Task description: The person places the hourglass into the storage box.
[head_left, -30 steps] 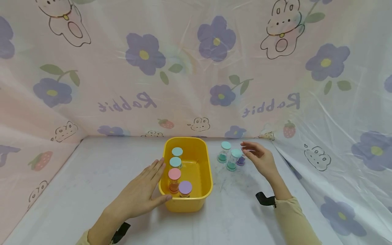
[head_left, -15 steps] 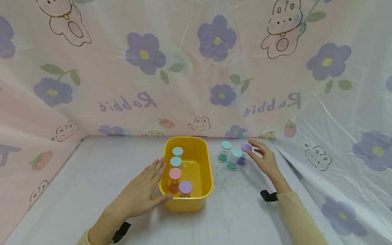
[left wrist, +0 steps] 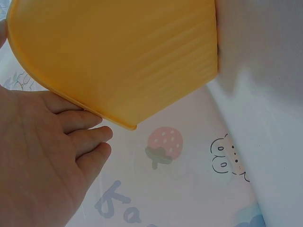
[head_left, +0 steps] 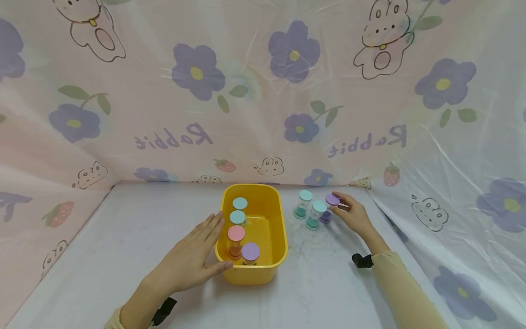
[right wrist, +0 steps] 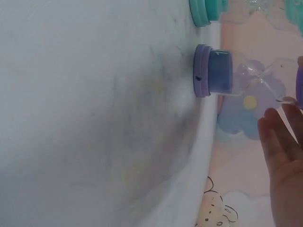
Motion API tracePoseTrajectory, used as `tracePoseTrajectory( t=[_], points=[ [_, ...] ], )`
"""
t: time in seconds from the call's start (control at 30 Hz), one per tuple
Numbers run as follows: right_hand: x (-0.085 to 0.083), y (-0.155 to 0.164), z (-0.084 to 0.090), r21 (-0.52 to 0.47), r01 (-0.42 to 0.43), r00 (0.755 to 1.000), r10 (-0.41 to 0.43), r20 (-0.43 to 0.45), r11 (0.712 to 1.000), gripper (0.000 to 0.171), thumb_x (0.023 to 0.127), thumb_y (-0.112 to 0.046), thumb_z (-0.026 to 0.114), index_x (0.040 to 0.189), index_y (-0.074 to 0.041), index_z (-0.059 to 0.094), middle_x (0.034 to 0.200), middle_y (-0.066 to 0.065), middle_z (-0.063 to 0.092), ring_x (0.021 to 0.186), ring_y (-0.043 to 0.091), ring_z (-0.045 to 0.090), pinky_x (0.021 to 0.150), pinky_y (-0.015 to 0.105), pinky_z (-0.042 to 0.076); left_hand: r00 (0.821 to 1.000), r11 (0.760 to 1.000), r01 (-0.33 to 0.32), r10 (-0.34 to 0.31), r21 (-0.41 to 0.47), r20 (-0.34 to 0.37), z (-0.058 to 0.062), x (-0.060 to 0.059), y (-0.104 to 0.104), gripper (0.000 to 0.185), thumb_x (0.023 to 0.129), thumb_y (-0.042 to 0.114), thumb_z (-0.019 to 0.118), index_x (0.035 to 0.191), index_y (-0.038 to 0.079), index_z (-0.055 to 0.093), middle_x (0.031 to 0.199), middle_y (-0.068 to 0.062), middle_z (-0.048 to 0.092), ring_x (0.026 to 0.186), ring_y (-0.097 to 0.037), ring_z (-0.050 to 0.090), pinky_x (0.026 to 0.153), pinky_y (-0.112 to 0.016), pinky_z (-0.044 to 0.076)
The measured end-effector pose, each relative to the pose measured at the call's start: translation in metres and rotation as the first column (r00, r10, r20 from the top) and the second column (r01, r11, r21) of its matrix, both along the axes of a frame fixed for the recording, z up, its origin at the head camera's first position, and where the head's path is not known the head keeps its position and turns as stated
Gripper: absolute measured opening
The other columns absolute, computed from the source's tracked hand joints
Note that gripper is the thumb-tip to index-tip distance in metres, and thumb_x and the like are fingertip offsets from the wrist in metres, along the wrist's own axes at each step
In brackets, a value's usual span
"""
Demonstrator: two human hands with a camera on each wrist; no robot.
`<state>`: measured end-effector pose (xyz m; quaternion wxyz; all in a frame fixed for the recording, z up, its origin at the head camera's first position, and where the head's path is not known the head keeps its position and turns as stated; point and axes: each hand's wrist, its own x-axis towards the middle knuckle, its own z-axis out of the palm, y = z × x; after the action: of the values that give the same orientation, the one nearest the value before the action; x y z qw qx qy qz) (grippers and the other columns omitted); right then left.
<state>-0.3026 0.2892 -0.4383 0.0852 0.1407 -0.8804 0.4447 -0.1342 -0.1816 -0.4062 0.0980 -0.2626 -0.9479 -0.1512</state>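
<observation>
My left hand (head_left: 186,258) lies with straight fingers against the left rim of a yellow plastic basin (head_left: 269,273); the left wrist view has the fingertips (left wrist: 102,137) along the rim. On the table at right, my right hand (head_left: 354,218) pinches the purple top cap of a sand timer (head_left: 332,199). This timer stands upright, its purple base on the table in the right wrist view. Close beside it stand two mint-capped sand timers, the nearer (head_left: 319,207) and the farther (head_left: 305,196).
Inside the basin, along its left side, are a pink-capped timer (head_left: 236,233), a purple-capped one (head_left: 250,252) and two with light-blue caps (head_left: 237,217). A printed cloth (head_left: 255,105) rises behind the white table (head_left: 156,214) and at its sides.
My right hand has drawn back a little to the right, uncovering the purple cap, then its fingers have closed round that cap. The left hand stays at the basin.
</observation>
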Motion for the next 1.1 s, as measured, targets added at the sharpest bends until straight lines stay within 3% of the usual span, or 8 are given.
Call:
tracePoseTrajectory(
  t=[0.13, 0.23, 0.43, 0.6, 0.97, 1.1],
  points=[
    [0.01, -0.008, 0.011, -0.014, 0.004, 0.999, -0.003, 0.033, 1.0, 0.056, 0.099, -0.003, 0.069, 0.149, 0.01, 0.048, 0.138, 0.035, 0.058, 0.125, 0.049, 0.06, 0.09, 0.009, 0.053, 1.0, 1.0, -0.003, 0.003, -0.001, 0.005, 0.0, 0.0, 0.0, 0.096, 0.098, 0.062, 0.061, 0.163, 0.0, 0.027, 0.172, -0.015, 0.02, 0.158, -0.033, 0.021, 0.126, -0.053, 0.026],
    [0.009, -0.007, 0.008, -0.012, 0.012, 0.999, -0.012, 0.038, 1.0, 0.057, 0.1, -0.005, 0.069, 0.151, 0.008, 0.047, 0.14, 0.034, 0.057, 0.125, 0.049, 0.06, 0.086, 0.005, 0.05, 1.0, 1.0, -0.003, 0.003, 0.0, 0.008, 0.001, 0.0, 0.001, 0.096, 0.098, 0.062, 0.06, 0.163, 0.0, 0.027, 0.172, -0.015, 0.02, 0.158, -0.033, 0.021, 0.126, -0.052, 0.025],
    [-0.006, 0.007, -0.014, -0.009, 0.043, 0.997, -0.042, 0.057, 0.999, 0.062, 0.101, -0.017, 0.07, 0.155, 0.0, 0.045, 0.148, 0.028, 0.054, 0.13, 0.044, 0.059, 0.084, 0.004, 0.048, 1.0, 1.0, -0.001, 0.001, -0.007, 0.004, 0.001, 0.0, 0.0, 0.097, 0.098, 0.064, 0.058, 0.163, 0.0, 0.027, 0.172, -0.015, 0.019, 0.158, -0.033, 0.021, 0.126, -0.052, 0.026],
    [-0.011, 0.01, -0.021, -0.017, 0.054, 0.997, -0.053, 0.051, 0.998, 0.064, 0.1, -0.025, 0.073, 0.155, -0.003, 0.047, 0.146, 0.024, 0.056, 0.128, 0.041, 0.06, 0.084, 0.006, 0.05, 1.0, 1.0, -0.003, 0.003, -0.002, 0.005, 0.001, 0.0, 0.0, 0.097, 0.098, 0.063, 0.061, 0.163, -0.001, 0.027, 0.172, -0.015, 0.02, 0.158, -0.034, 0.021, 0.126, -0.053, 0.026],
    [-0.004, 0.011, -0.013, -0.023, 0.087, 0.996, -0.087, 0.007, 0.996, 0.062, 0.1, -0.025, 0.072, 0.153, -0.001, 0.048, 0.143, 0.026, 0.058, 0.127, 0.043, 0.061, 0.085, 0.005, 0.05, 1.0, 1.0, -0.006, 0.006, -0.011, -0.001, 0.0, 0.0, 0.001, 0.097, 0.098, 0.063, 0.061, 0.163, -0.001, 0.027, 0.172, -0.015, 0.02, 0.158, -0.033, 0.021, 0.126, -0.053, 0.025],
    [0.001, 0.01, -0.003, -0.063, 0.085, 0.996, -0.087, -0.036, 0.994, 0.06, 0.1, -0.016, 0.072, 0.153, 0.002, 0.048, 0.141, 0.028, 0.058, 0.123, 0.028, 0.063, 0.088, 0.005, 0.05, 1.0, 1.0, -0.005, 0.005, -0.013, -0.006, 0.0, 0.0, 0.001, 0.097, 0.098, 0.065, 0.059, 0.162, -0.001, 0.028, 0.171, -0.015, 0.02, 0.158, -0.034, 0.022, 0.126, -0.052, 0.025]
  ],
)
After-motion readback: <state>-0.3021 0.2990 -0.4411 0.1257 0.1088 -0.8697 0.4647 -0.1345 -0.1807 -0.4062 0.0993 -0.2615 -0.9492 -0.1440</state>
